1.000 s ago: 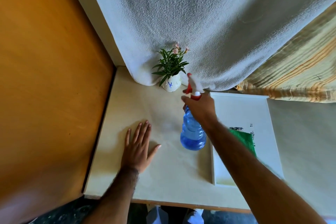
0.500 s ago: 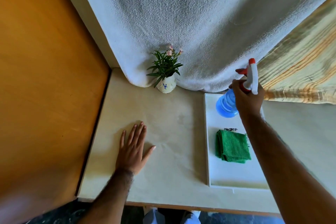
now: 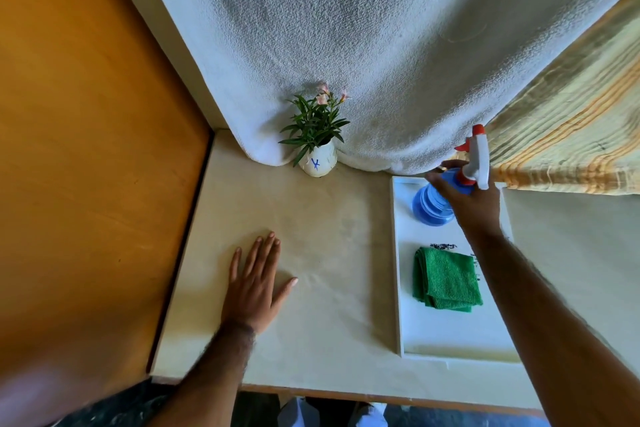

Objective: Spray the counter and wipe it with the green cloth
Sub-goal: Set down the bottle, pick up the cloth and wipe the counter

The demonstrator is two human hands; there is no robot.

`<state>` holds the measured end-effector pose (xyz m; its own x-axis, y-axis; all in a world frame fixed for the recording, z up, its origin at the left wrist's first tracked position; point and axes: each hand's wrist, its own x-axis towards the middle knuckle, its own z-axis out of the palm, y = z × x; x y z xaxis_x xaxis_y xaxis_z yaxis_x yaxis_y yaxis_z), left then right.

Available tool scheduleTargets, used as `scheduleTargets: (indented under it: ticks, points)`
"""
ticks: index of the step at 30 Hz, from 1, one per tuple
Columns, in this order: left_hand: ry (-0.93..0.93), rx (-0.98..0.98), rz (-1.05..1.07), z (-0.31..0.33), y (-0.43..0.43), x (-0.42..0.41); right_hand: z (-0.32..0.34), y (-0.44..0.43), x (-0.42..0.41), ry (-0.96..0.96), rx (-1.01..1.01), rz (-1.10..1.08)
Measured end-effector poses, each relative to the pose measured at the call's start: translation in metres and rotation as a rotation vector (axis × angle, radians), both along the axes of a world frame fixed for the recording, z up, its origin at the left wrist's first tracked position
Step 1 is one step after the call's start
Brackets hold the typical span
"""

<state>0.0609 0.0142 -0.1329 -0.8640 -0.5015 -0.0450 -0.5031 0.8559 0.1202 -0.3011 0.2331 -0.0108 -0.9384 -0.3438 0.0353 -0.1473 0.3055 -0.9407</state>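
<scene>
A pale, nubbly white towel-like cloth (image 3: 363, 45) hangs across the back and bunches where it meets the surface (image 3: 329, 236), a smooth matte cream top with a faint darker patch near its middle. To the left stands a flat orange wooden panel (image 3: 86, 149), and at the far right hangs a ribbed fabric with yellow and orange stripes (image 3: 571, 135). A shallow rectangular white tray (image 3: 450, 340) lies on the right part of the surface. The person's right hand (image 3: 474, 204) reaches over the tray's far end, its fingers (image 3: 438, 180) wrapped around the neck of the spray bottle (image 3: 431, 206), a translucent blue ridged plastic body with a white trigger head and red nozzle; the bottle's base sits at the tray's far end. The left hand (image 3: 256, 284) lies palm down on the bare surface, fingers spread flat and holding nothing. The green cloth (image 3: 446, 279), soft, fuzzy and folded into a rough square, lies in the middle of the tray, just nearer than the bottle and apart from it. A small rounded white vase (image 3: 318, 163) with a blue mark holds spiky green leaves and pink blooms against the towel.
</scene>
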Motion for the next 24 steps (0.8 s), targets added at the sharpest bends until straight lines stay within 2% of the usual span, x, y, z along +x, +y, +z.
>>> scheduleTargets:
  ticks: [2,5,7,9,11,18,20,22,24]
  points:
    - [0.015,0.003,0.001,0.0,0.0,0.0,-0.01,0.02,0.014,0.036,0.081,-0.003]
    - [0.032,0.007,0.006,0.001,0.001,-0.001,-0.031,0.064,0.056,0.187,0.281,-0.022]
    - [0.036,0.007,0.006,0.002,0.003,-0.001,-0.046,0.097,0.085,0.302,0.477,0.129]
    - [0.041,0.006,0.007,0.003,0.003,-0.001,-0.059,0.122,0.104,0.426,0.7,0.382]
    - [0.042,0.004,0.008,0.005,0.003,-0.001,-0.067,0.136,0.112,0.498,0.837,0.558]
    - [0.051,0.004,0.008,0.006,0.003,-0.002,-0.06,0.124,0.109,0.644,0.833,0.567]
    - [0.053,0.006,0.007,0.006,0.003,-0.002,-0.051,0.116,0.113,0.588,0.851,0.492]
    - [0.052,0.008,0.003,0.006,0.004,-0.002,-0.038,0.104,0.115,0.45,0.874,0.395]
    - [0.056,0.013,0.006,0.005,0.004,-0.002,-0.026,0.093,0.117,0.404,0.794,0.343]
